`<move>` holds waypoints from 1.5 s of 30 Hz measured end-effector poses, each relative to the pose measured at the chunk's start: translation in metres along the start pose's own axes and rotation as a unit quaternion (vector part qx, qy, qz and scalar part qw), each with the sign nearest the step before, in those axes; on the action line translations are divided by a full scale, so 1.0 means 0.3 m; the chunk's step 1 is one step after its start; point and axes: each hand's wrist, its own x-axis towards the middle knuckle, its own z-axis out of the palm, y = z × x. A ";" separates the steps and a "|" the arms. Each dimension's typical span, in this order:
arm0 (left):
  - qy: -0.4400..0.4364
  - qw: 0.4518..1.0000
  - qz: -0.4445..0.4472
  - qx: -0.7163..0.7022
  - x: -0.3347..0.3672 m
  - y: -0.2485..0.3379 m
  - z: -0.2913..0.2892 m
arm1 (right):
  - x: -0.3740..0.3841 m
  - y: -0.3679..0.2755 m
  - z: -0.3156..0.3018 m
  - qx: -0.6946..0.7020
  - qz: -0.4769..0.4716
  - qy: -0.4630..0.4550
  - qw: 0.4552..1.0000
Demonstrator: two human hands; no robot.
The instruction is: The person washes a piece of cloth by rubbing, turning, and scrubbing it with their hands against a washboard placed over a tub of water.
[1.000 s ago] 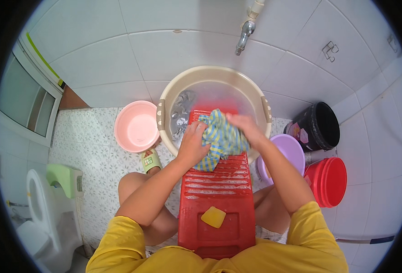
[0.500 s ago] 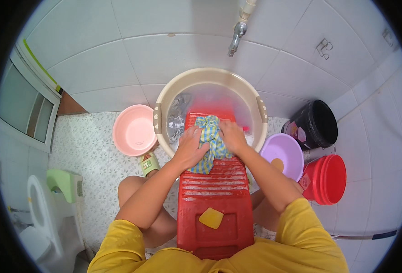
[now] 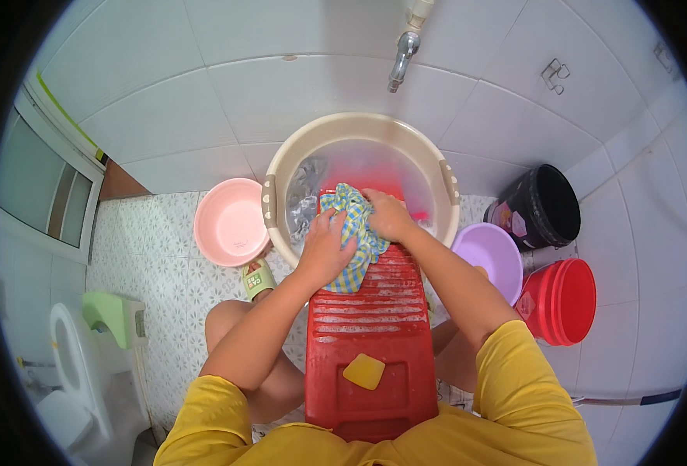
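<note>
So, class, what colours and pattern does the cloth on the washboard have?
The cloth shows a blue and yellow check, clearest in the head view.

Lettering (image 3: 256, 283) marks the green slipper (image 3: 267, 284); bucket labels (image 3: 517, 225) blur.

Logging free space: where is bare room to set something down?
Tiled floor lies bare between the pink basin and green plastic item; the washboard is bare around the yellow block. Crowded: the right side, where purple basin, black bucket and red bucket cluster, and the washboard's upper ridges, where left hand and right hand hold the checked cloth.
</note>
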 end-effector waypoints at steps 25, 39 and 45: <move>-0.046 0.995 0.042 -0.078 0.016 -0.021 -0.101 | -0.220 0.041 -0.284 0.238 0.114 0.031 0.964; -0.010 0.996 0.083 -0.036 0.012 -0.005 -0.035 | -0.035 -0.047 -0.012 -0.198 -0.049 0.094 0.974; -0.020 0.995 -0.002 -0.098 -0.012 -0.049 -0.083 | -0.280 -0.180 -0.036 -0.008 -0.145 0.007 0.989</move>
